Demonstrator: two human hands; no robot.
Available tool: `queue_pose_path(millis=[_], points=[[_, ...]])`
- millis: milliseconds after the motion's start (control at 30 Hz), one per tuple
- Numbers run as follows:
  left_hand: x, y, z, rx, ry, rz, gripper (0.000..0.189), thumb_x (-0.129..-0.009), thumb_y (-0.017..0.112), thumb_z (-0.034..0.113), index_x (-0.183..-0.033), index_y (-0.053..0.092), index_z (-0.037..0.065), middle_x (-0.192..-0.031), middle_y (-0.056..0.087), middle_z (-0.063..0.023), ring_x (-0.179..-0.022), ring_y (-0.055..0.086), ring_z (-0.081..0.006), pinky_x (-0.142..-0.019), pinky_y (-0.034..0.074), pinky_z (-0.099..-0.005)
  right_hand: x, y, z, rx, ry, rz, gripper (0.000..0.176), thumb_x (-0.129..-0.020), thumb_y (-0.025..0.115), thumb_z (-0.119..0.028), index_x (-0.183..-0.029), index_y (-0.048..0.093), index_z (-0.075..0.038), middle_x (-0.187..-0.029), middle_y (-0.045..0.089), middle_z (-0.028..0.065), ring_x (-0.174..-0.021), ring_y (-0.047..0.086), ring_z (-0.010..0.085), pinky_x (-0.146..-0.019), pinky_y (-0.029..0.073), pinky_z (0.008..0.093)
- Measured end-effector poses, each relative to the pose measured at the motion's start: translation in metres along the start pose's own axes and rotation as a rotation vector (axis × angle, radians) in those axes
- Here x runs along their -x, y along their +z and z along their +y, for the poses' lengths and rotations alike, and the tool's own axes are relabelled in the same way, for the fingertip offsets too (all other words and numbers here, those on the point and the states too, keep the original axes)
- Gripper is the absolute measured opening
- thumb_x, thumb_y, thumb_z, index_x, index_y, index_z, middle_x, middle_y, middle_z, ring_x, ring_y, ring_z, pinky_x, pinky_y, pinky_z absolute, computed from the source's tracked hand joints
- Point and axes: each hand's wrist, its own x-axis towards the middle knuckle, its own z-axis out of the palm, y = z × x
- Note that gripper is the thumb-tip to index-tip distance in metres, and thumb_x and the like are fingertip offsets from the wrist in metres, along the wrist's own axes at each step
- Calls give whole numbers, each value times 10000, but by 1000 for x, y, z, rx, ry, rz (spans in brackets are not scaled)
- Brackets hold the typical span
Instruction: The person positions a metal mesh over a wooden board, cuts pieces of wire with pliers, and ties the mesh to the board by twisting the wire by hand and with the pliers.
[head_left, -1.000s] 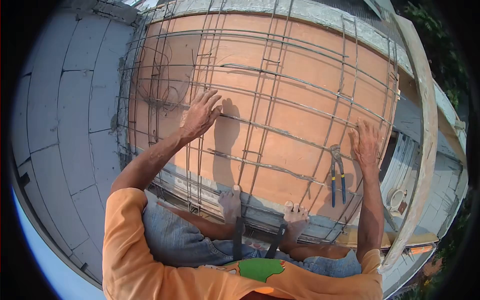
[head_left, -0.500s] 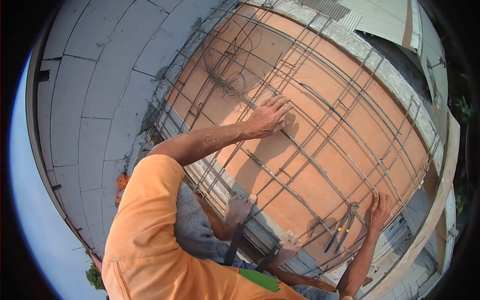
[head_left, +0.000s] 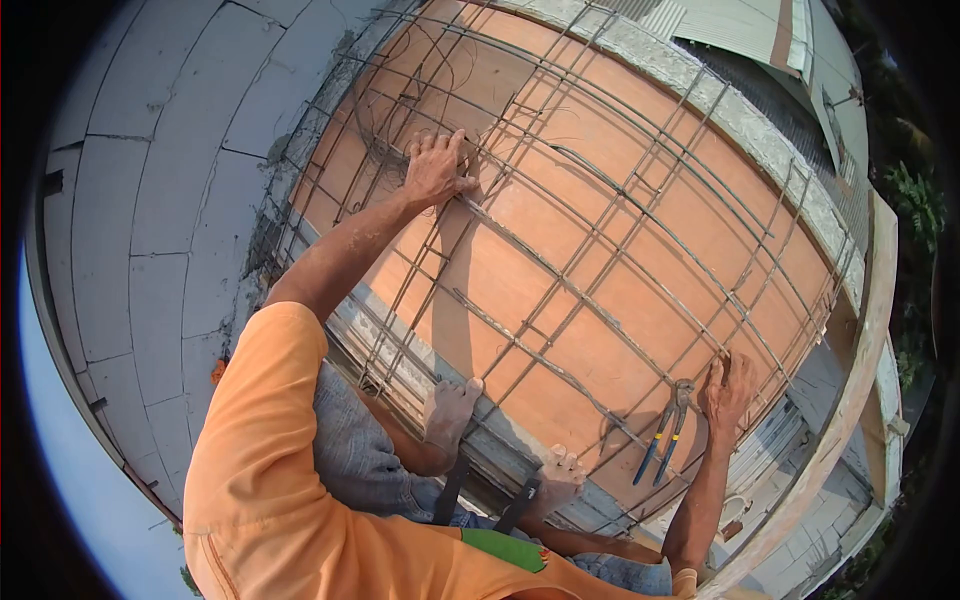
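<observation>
A grid of steel rebar (head_left: pixel 600 230) lies over an orange plywood form (head_left: pixel 520 260). My left hand (head_left: pixel 436 168) rests on the bars at the upper left, fingers spread, right beside a tangle of thin tie wire (head_left: pixel 400 120). My right hand (head_left: pixel 726 392) presses on the bars at the lower right, fingers apart, holding nothing. Pliers with blue and yellow handles (head_left: pixel 660 436) hang on the bars just left of my right hand. My bare feet (head_left: pixel 450 412) stand on the near edge of the grid.
A wall of grey blocks (head_left: pixel 150 200) runs along the left side. A concrete edge (head_left: pixel 720 100) borders the far side of the form. A wooden plank (head_left: pixel 850 400) stands at the right, with open drop and greenery beyond it.
My left hand has slid up and left along the bars toward the tie wire. My right hand stays beside the pliers. The view has shifted slightly.
</observation>
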Motion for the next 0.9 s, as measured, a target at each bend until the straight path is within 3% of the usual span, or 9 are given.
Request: queue_pose_path(millis=[167,233,367,433,500,567,700,833,900], points=[[1,-1,-4,10,1,-10,853,-812,706,455,-1484,308,112,-1297,575,-192,-1314,395,-461,-1114,199,-663,-2,1,-5,-47,-28,7,292,-863,638,-128,-1126,619,-1,-1043,592,201,-987,554,378,-853,435,491],[-1,1,-2,-26,9,-14,783,-825,698,398,-1469,329,152,-1225,625,-158,-1245,463,-440,-1031,304,-685,3,5,-1,-29,47,-18,294,-867,639,-128,-1128,617,6,-1040,592,203,-983,556,381,-857,435,491],[5,-10,3,240,86,60,564,-841,641,203,-1370,447,165,-1088,677,-135,-1090,548,-363,-826,494,-517,9,14,17,-49,8,-39,301,-879,629,-135,-1136,613,21,-1033,593,201,-990,553,385,-867,432,489],[1,3,-18,309,192,211,535,-809,631,114,-1323,488,152,-1041,675,-130,-982,558,-341,-765,508,-463,10,15,16,-17,-37,-12,311,-931,579,-204,-1156,605,9,-1011,585,196,-975,563,369,-838,436,477],[4,-6,-14,261,112,257,580,-762,633,49,-1317,485,129,-948,651,-135,-931,548,-327,-737,506,-450,14,20,18,-27,-76,-8,318,-932,580,-208,-1155,603,17,-1012,583,204,-977,562,374,-841,435,483],[12,-12,-3,217,165,450,599,-735,633,9,-1309,488,103,-856,603,-117,-953,542,-317,-737,510,-433,13,20,22,-12,-111,-1,325,-933,580,-212,-1154,601,26,-1014,582,212,-979,560,380,-845,434,489],[17,-23,-5,255,97,408,623,-735,620,-7,-1329,456,79,-940,570,-138,-1010,534,-334,-785,516,-428,10,17,18,-7,-82,-43,379,-953,563,-262,-1167,589,50,-1028,576,241,-1003,545,417,-867,426,513],[15,-48,-13,426,-5,597,717,-744,633,22,-1395,332,45,-1159,464,-222,-1081,516,-402,-867,519,-447,12,22,31,81,-15,-170,477,-973,538,-344,-1229,567,58,-1123,574,289,-1093,523,451,-942,403,543],[16,-50,-5,628,-292,518,666,-714,625,13,-1329,376,66,-1166,450,-201,-1122,502,-401,-837,535,-465,21,28,52,116,-66,-174,496,-971,533,-356,-1230,556,66,-1115,565,292,-1070,521,455,-919,402,544]])
